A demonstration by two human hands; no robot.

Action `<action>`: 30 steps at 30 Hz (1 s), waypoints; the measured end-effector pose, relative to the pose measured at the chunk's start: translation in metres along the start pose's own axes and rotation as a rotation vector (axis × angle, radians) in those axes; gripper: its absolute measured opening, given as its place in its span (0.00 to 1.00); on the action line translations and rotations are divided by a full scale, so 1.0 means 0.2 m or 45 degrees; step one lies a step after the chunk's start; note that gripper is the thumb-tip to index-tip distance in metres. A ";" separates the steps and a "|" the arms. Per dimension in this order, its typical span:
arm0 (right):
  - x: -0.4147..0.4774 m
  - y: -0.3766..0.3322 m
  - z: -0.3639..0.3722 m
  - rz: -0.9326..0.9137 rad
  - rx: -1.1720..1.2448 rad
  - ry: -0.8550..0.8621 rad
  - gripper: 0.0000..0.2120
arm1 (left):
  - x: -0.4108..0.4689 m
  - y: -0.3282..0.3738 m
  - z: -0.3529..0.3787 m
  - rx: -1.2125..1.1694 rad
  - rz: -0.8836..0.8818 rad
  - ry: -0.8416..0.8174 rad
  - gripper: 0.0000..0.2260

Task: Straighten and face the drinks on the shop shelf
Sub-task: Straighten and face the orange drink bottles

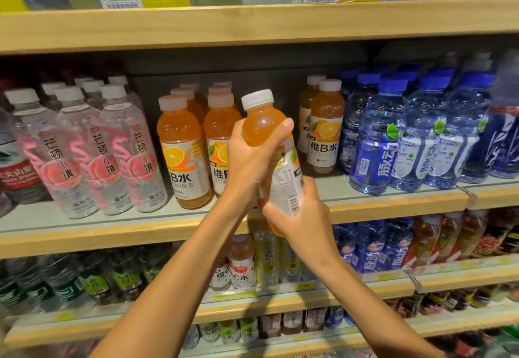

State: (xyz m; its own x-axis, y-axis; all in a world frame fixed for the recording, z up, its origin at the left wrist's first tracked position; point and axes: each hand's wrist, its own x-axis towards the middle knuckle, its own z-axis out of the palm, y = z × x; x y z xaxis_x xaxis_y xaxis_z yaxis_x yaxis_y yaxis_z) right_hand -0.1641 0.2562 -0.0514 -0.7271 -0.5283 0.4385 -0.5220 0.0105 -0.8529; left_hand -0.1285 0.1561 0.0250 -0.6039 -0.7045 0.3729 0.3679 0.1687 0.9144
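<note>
An orange drink bottle (262, 126) with a white cap is held off the shelf, in front of a gap in the orange row. My left hand (250, 158) grips its upper body. Lower down, my right hand (297, 214) wraps round its label, whose back with a barcode faces me. Two orange bottles (184, 149) stand on the middle shelf (112, 217) to the left of the gap. Another pair of orange bottles (325, 133) stands to the right, labels facing out.
Clear bottles with pink labels (104, 155) stand left of the orange row and blue sports-drink bottles (393, 135) stand right. The wooden shelf above (252, 23) carries yellow price tags. Lower shelves (365, 287) hold several more drinks.
</note>
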 end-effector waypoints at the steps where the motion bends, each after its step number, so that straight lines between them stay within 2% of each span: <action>1: -0.01 0.00 0.00 -0.005 -0.023 -0.017 0.24 | 0.01 0.00 0.00 -0.015 0.000 0.029 0.23; 3: -0.01 0.00 0.00 -0.009 -0.012 -0.086 0.25 | 0.02 0.00 0.00 -0.054 0.004 0.059 0.16; 5: -0.01 0.00 -0.02 0.030 0.163 -0.222 0.26 | 0.03 0.02 -0.01 -0.138 -0.036 0.009 0.11; 8: 0.02 -0.01 -0.10 0.216 0.567 -0.528 0.34 | 0.05 0.04 -0.05 -0.398 -0.263 -0.210 0.16; 10: 0.04 -0.02 -0.14 0.404 0.848 -0.761 0.44 | 0.06 0.05 -0.08 -0.624 -0.434 -0.445 0.22; 12: 0.06 -0.01 -0.17 0.515 1.010 -0.927 0.50 | 0.07 0.06 -0.09 -0.830 -0.499 -0.663 0.27; 14: 0.06 -0.02 -0.17 0.540 1.058 -0.988 0.52 | 0.09 0.06 -0.10 -0.984 -0.498 -0.834 0.29; 17: 0.07 -0.05 -0.14 0.509 0.944 -1.001 0.57 | 0.10 0.04 -0.09 -1.054 -0.510 -1.031 0.29; 19: 0.07 -0.07 -0.12 0.393 0.812 -0.985 0.50 | 0.10 0.02 -0.09 -1.026 -0.525 -1.084 0.28; 21: 0.05 -0.07 -0.11 0.279 0.734 -0.936 0.36 | 0.10 -0.01 -0.11 -0.954 -0.510 -1.053 0.29; 23: 0.04 -0.06 -0.09 0.230 0.709 -0.845 0.23 | 0.10 -0.03 -0.12 -0.777 -0.455 -0.923 0.33; 26: 0.05 -0.04 -0.09 0.147 0.605 -0.683 0.19 | 0.09 -0.02 -0.12 -0.296 -0.316 -0.614 0.39; 30: 0.09 0.00 -0.10 0.090 0.206 -0.380 0.21 | 0.05 0.02 -0.09 0.149 -0.056 -0.329 0.28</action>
State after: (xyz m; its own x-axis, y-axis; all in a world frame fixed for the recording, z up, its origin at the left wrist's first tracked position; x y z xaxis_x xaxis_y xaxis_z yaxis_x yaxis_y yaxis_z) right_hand -0.1861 0.2640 -0.0368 -0.5840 -0.7562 0.2950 -0.3802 -0.0663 -0.9225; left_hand -0.1213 0.1372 0.0294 -0.7834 -0.5162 0.3462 0.2620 0.2308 0.9371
